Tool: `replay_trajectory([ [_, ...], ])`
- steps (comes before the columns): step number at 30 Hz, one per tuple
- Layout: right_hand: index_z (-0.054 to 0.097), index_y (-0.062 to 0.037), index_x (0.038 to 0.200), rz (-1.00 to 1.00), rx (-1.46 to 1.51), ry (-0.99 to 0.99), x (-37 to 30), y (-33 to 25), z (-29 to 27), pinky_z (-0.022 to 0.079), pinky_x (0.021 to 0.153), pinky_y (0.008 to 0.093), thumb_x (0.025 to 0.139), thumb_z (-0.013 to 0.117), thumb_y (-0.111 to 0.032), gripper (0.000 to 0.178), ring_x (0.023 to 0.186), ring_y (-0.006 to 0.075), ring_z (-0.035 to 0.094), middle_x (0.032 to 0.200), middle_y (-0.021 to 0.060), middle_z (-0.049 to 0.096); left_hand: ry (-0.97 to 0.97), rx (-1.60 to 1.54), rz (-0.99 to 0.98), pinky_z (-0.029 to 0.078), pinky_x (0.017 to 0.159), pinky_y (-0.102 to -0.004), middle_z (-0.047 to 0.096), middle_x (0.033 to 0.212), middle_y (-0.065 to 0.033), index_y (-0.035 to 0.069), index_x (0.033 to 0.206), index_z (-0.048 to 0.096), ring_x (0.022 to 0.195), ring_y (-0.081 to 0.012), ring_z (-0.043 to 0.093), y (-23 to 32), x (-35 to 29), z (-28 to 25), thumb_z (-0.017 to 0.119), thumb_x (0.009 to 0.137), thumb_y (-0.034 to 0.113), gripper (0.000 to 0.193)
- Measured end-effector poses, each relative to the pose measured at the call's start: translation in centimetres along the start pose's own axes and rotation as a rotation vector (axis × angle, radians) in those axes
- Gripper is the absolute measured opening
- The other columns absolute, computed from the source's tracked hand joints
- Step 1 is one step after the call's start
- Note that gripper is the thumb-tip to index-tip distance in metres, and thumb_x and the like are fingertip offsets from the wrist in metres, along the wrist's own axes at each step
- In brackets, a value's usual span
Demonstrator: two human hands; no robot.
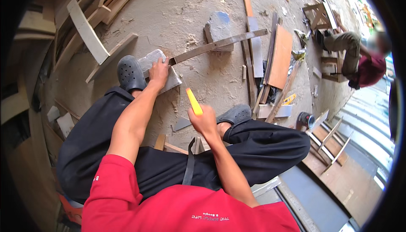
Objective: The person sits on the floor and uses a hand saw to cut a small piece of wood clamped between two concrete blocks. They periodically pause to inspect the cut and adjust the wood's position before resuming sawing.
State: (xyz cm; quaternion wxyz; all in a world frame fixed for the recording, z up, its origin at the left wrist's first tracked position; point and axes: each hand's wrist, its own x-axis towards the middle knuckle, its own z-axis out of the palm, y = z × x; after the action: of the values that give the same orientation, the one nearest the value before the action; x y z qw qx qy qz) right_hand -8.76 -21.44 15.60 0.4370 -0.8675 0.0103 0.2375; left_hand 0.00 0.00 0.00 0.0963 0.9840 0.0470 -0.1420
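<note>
My left hand (pixel 158 74) is closed at the near end of a long, narrow brown strip (pixel 220 44), pressing it against a pale concrete block (pixel 172 79). Whether the strip is wood or metal I cannot tell. Its far part lies across a second block (pixel 220 25) with a blue patch. In my right hand (pixel 204 120), fingers wrapped round it, is a tool with a yellow handle (pixel 194 101). The tool's thin far end points toward the near block and is too blurred to name. Between my feet, a grey triangular piece (pixel 182 123) lies on the ground.
Boards and wooden strips (pixel 279 56) lie to the right, near a dark can (pixel 305 120). Stacked timber (pixel 89 31) leans at the left. My dark clogs (pixel 130 72) flank the work. Another person (pixel 359 58) sits at the far right, beside corrugated sheets (pixel 366 122).
</note>
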Motion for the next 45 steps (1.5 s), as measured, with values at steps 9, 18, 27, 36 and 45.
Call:
replay_trajectory([
  [9, 0.071, -0.0056, 0.105, 0.068, -0.035, -0.002, -2.9, 2.3, 0.0, 0.053, 0.068, 0.0481, 0.076, 0.065, -0.027, 0.036, 0.068, 0.0410, 0.065, 0.072, 0.0246, 0.064, 0.025, 0.023, 0.008, 0.053, 0.079, -0.0466, 0.057, 0.108, -0.0175, 0.017, 0.132, 0.054, 0.100, -0.0362, 0.061, 0.4, -0.7, 0.3, 0.057, 0.093, 0.029, 0.041],
  [18, 0.070, -0.0024, 0.089, 0.019, 0.009, 0.029, -2.9, 2.8, 0.7, 0.052, 0.065, 0.0499, 0.077, 0.063, -0.027, 0.028, 0.066, 0.0429, 0.063, 0.069, 0.0245, 0.063, -0.021, 0.048, 0.007, 0.053, 0.078, -0.0474, 0.056, 0.106, -0.0188, 0.017, 0.133, 0.053, 0.098, -0.0369, 0.061, 0.1, -1.3, -0.1, 0.055, 0.094, 0.030, 0.041],
  [27, 0.064, 0.0006, 0.073, -0.040, 0.090, 0.093, -4.8, 2.1, 0.4, 0.049, 0.058, 0.0470, 0.078, 0.063, -0.024, 0.026, 0.060, 0.0415, 0.061, 0.064, 0.0235, 0.060, 0.010, 0.055, 0.015, 0.053, 0.077, -0.0474, 0.055, 0.107, -0.0197, 0.017, 0.132, 0.053, 0.098, -0.0379, 0.061, 0.1, -0.9, -0.1, 0.055, 0.094, 0.029, 0.040],
  [36, 0.063, 0.0014, 0.070, -0.012, 0.099, 0.071, -5.4, 3.2, -0.5, 0.047, 0.057, 0.0445, 0.078, 0.063, -0.021, 0.023, 0.059, 0.0390, 0.062, 0.062, 0.0214, 0.060, -0.058, -0.016, -0.027, 0.053, 0.080, -0.0481, 0.053, 0.111, -0.0213, 0.017, 0.129, 0.055, 0.104, -0.0396, 0.058, 0.5, -1.1, -0.4, 0.058, 0.092, 0.028, 0.039],
  [45, 0.060, 0.0021, 0.067, -0.061, 0.079, 0.098, -6.2, 1.5, -1.0, 0.047, 0.055, 0.0428, 0.078, 0.064, -0.022, 0.026, 0.054, 0.0367, 0.061, 0.057, 0.0206, 0.057, -0.048, 0.028, -0.004, 0.053, 0.077, -0.0479, 0.056, 0.106, -0.0209, 0.017, 0.132, 0.054, 0.095, -0.0394, 0.062, 0.4, -0.9, -0.5, 0.057, 0.093, 0.030, 0.040],
])
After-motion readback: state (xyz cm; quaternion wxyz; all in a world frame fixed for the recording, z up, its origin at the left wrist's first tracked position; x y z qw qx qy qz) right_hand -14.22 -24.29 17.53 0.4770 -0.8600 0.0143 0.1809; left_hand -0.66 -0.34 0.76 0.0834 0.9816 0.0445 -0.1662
